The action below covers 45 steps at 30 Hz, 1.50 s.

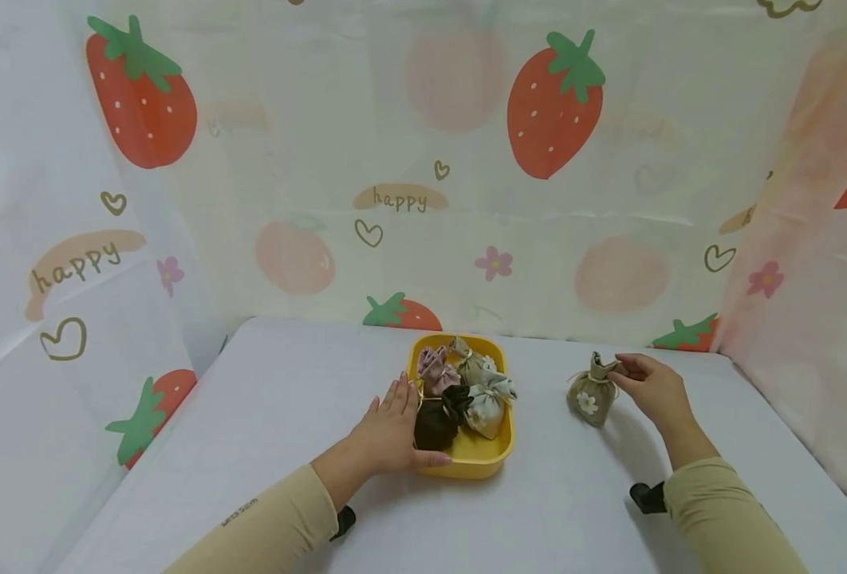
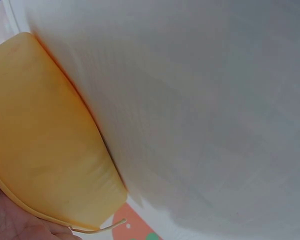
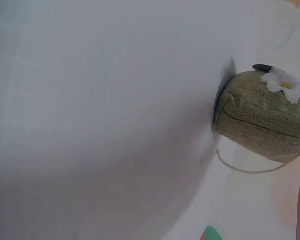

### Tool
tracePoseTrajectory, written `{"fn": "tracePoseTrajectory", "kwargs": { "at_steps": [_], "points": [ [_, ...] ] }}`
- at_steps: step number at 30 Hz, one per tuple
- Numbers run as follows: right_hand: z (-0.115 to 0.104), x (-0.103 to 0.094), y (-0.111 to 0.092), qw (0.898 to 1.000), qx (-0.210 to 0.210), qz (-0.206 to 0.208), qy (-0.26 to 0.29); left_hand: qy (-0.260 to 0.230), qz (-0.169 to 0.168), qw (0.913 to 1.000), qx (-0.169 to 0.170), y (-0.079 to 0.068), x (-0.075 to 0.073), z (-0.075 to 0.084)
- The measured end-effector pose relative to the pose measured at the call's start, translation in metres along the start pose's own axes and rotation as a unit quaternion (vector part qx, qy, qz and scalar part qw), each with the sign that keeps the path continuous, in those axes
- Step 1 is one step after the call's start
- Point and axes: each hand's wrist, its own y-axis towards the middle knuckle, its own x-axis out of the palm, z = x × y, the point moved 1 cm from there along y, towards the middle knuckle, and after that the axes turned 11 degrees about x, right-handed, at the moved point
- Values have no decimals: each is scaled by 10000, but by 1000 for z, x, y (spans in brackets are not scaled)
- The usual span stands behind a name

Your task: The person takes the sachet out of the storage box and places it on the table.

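A yellow plastic basket [image 1: 491, 462] stands on the table with several small drawstring pouches in it: a black pouch [image 1: 434, 426], a pink pouch [image 1: 435, 368], an olive pouch [image 1: 470, 367] and a pale pouch with a flower [image 1: 486, 414]. My left hand [image 1: 388, 434] lies along the basket's left rim, fingers extended and thumb across the front corner. To the right of the basket, my right hand [image 1: 653, 391] pinches the gathered neck of a brown drawstring pouch [image 1: 588, 402]. This pouch bears a white flower [image 3: 285, 85], and its base is at or just above the tabletop.
The table has a white cover [image 1: 287, 383]. Printed cloth walls [image 1: 395, 119] with strawberries and hearts enclose the back and sides. Black straps or mounts [image 1: 648, 498] show near both wrists. A thin cord [image 3: 250, 171] hangs from the brown pouch.
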Motion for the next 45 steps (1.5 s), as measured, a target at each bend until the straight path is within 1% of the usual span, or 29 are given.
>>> {"fn": "tracePoseTrajectory", "kwargs": {
  "at_steps": [5,8,11,16,25,30,38,45],
  "points": [
    [1,-3,0,10000,39,-46,13,-5,3,10000,-2,0,-1,0],
    [1,-5,0,10000,58,8,7,-46,9,10000,-7,0,-1,0],
    [1,-9,0,9999,19,80,103,-54,10,10000,-5,0,-1,0],
    [-1,-15,1,9994,-10,61,330,-25,20,10000,3,1,-1,-1],
    [-14,-19,-1,9989,-101,98,436,-68,-43,10000,-55,1,1,-1],
    [-27,-19,-2,9977,-266,98,620,-66,-20,10000,-44,1,1,-1],
    [-45,-13,-5,9940,-450,-35,999,-79,-9,10000,-26,1,1,-1],
    [-58,-4,-7,9864,-563,-494,1464,-101,-40,9999,-32,0,-1,0]
  ]
}}
